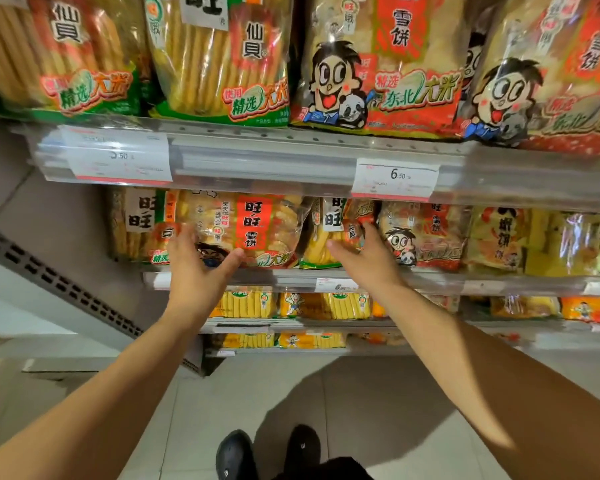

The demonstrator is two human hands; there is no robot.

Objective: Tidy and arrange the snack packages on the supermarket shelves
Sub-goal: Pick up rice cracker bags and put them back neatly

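Note:
On the second shelf (291,277) stands a red-labelled rice cracker bag (257,230), leaning forward a little. My left hand (198,268) grips its lower left corner, thumb under the front edge and fingers up the side. My right hand (364,258) reaches to the yellow cracker bag (321,237) beside it; its fingers touch the bag's right side, spread and fairly straight. Another red bag with a cartoon face (420,237) stands just right of that hand.
The top shelf (274,157) overhangs with big yellow (219,53) and red cracker bags (378,64) and price tags (395,180). Lower shelves hold yellow packets (246,303). A grey upright panel (59,282) bounds the left. My shoes (267,452) stand on the tiled floor.

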